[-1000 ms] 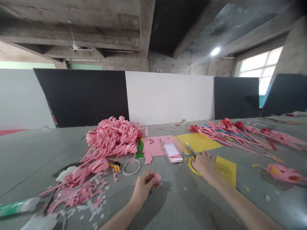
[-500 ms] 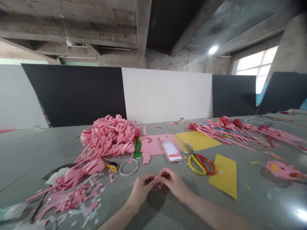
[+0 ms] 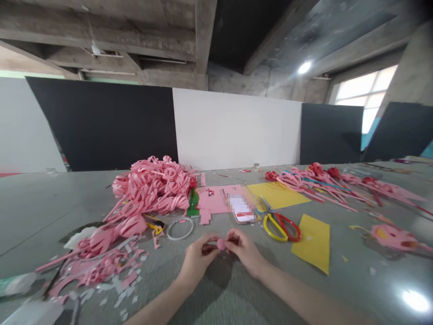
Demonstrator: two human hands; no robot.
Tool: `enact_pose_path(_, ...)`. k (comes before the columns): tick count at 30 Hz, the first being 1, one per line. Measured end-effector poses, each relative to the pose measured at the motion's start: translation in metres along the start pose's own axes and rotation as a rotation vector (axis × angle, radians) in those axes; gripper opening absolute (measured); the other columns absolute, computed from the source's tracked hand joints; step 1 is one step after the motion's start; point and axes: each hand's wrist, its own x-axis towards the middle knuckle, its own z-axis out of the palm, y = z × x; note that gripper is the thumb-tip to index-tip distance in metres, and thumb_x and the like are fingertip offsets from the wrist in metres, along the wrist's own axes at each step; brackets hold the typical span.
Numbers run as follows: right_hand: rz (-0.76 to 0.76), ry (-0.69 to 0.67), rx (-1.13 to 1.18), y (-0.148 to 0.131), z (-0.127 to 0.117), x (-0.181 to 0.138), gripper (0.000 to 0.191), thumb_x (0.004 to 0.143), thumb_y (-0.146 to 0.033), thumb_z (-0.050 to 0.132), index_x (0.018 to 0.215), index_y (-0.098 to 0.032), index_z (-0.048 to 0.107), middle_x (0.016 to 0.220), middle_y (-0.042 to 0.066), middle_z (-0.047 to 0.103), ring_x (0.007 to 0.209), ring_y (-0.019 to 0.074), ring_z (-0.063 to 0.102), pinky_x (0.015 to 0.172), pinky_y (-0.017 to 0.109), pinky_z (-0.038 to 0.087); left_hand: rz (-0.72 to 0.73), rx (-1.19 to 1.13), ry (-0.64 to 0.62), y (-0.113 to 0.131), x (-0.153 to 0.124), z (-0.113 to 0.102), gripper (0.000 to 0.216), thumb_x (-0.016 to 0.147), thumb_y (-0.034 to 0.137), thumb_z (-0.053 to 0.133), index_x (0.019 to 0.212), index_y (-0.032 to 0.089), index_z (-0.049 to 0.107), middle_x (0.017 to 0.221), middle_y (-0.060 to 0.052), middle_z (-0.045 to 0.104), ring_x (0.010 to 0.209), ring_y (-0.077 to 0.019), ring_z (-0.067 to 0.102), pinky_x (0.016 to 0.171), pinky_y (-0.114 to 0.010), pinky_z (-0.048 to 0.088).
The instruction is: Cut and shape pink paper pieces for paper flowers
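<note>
A small round pink piece (image 3: 221,244), which looks like rolled paper, is between my two hands just above the grey tabletop. My left hand (image 3: 200,253) pinches its left side with thumb and fingers. From the right, my right hand (image 3: 244,251) holds it between thumb and fingertips. Beyond the hands lie a phone (image 3: 242,211) with a blurred screen and a sheet of pink paper (image 3: 212,198). A white tape ring (image 3: 180,229) rests to the left of my left hand. Scissors (image 3: 278,224) with one yellow and one red handle lie to the right.
At the back left rises a heap of pink paper loops (image 3: 155,185), with paper scraps (image 3: 101,266) in front. A yellow-handled cutter (image 3: 155,224) lies near the heap. Yellow sheets (image 3: 313,243) and pink paper flowers (image 3: 318,178) are on the right. White and black panels stand behind.
The pink piece now shows more clearly as a round shape between the fingertips, and my hands have shifted slightly. The whole view has moved a little; the things on the table stay put.
</note>
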Motion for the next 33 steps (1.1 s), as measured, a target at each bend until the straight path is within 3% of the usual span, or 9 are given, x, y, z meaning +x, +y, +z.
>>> enact_pose_path(10,-0.033,-0.032,0.015,0.004,0.001,0.002,0.01,0.069,-0.024,0.054,0.069,-0.018,0.047,0.061,-0.005,0.049,0.054,0.0086,0.048,0.055,0.021,0.038,0.056,0.217,0.025,0.004,-0.002,-0.001,0.017,0.07,0.027,0.054,0.074,0.019,0.068,0.076,-0.003,0.069,0.075,-0.0204,0.06,0.07,-0.027,0.044)
enact_pose_path(13,-0.032,-0.029,-0.037,0.001,0.001,-0.001,0.003,0.069,-0.019,0.052,0.072,-0.017,0.052,0.066,-0.002,0.055,0.064,0.0111,0.053,0.062,0.022,0.041,0.039,0.192,0.039,0.001,0.0,-0.003,0.022,0.069,0.019,0.05,0.081,0.019,0.068,0.082,-0.003,0.069,0.079,-0.0204,0.06,0.074,-0.028,0.044)
enact_pose_path(17,-0.099,-0.027,-0.104,0.001,0.001,-0.002,0.016,0.067,-0.014,0.051,0.081,-0.018,0.057,0.081,0.001,0.059,0.081,0.0139,0.055,0.074,0.026,0.042,0.029,0.152,0.06,-0.004,0.002,-0.005,0.026,0.066,0.014,0.05,0.084,0.018,0.068,0.084,-0.003,0.069,0.081,-0.0205,0.06,0.076,-0.029,0.043)
enact_pose_path(27,-0.029,-0.017,-0.104,0.009,-0.001,0.0,0.02,0.068,-0.035,0.06,0.075,-0.016,0.059,0.07,0.0,0.059,0.066,0.0121,0.054,0.06,0.022,0.043,0.003,0.147,0.064,-0.001,0.0,-0.003,0.017,0.068,0.028,0.057,0.075,0.018,0.069,0.076,-0.004,0.069,0.074,-0.0204,0.06,0.069,-0.027,0.044)
enact_pose_path(33,-0.081,-0.005,-0.215,0.011,-0.002,0.001,0.02,0.072,-0.035,0.056,0.074,-0.016,0.06,0.071,0.001,0.06,0.068,0.0127,0.055,0.064,0.023,0.041,0.001,0.182,0.074,0.001,0.0,-0.003,0.02,0.069,0.032,0.056,0.075,0.018,0.069,0.076,-0.004,0.069,0.074,-0.0209,0.06,0.069,-0.027,0.043)
